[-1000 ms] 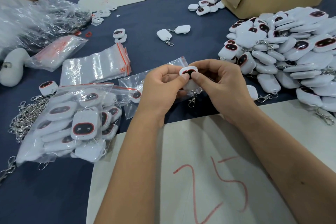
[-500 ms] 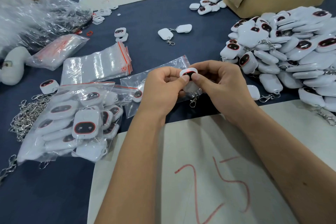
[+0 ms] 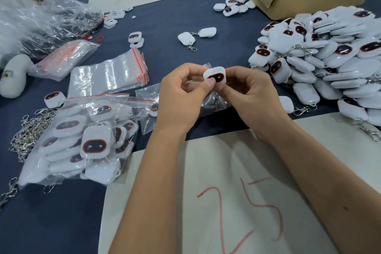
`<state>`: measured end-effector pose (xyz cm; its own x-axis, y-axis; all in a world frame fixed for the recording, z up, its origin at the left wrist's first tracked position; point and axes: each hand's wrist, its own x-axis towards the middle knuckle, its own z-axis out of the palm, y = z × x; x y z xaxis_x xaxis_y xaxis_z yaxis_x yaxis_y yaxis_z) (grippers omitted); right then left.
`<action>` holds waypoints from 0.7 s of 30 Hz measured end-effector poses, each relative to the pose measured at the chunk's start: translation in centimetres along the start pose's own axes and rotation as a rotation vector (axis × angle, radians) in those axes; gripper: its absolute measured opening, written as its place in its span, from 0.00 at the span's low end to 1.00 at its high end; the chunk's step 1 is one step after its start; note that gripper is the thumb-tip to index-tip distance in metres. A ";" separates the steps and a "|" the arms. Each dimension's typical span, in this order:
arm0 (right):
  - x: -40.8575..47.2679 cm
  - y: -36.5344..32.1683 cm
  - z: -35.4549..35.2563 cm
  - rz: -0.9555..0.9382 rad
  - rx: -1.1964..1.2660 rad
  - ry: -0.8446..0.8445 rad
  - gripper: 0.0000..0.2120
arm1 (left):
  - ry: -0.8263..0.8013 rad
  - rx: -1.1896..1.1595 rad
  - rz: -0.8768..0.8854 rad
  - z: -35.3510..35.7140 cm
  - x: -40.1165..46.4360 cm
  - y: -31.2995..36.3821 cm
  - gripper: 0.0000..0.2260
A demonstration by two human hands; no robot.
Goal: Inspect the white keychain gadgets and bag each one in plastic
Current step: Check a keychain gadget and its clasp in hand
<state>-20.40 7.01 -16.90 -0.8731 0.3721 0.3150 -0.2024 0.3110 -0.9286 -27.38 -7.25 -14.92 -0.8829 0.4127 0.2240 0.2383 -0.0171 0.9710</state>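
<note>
We hold one white keychain gadget point(image 3: 214, 76) just above the table's middle, our left hand point(image 3: 181, 99) and right hand point(image 3: 250, 97) both pinching it, thumbs on its dark face, its metal clasp point(image 3: 215, 102) dangling below. At three o'clock lies the unbagged gadget heap point(image 3: 329, 64); at nine o'clock the bagged gadgets point(image 3: 82, 142); at ten o'clock the empty zip bags point(image 3: 109, 74).

Glossy white plastic gadget point(image 3: 214, 75)
</note>
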 end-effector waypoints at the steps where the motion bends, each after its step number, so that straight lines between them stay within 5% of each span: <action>1: 0.0 0.0 0.0 -0.005 -0.012 -0.001 0.05 | -0.006 -0.018 0.013 0.0 -0.1 0.1 0.04; 7: 0.0 0.0 0.0 0.000 0.069 0.037 0.03 | -0.056 -0.057 0.053 0.1 -0.2 0.6 0.05; 15: -0.5 -0.9 -0.1 0.068 0.098 -0.035 0.04 | 0.011 -0.311 -0.284 -0.5 -0.1 1.0 0.06; 21: 0.1 -0.9 -0.4 0.165 0.241 0.132 0.07 | -0.095 -0.274 -0.288 -0.2 -0.5 1.2 0.10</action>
<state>-20.14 7.09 -15.97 -0.8408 0.5156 0.1648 -0.1764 0.0269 -0.9840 -26.77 -7.69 -13.82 -0.8531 0.5185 -0.0571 -0.1417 -0.1251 0.9820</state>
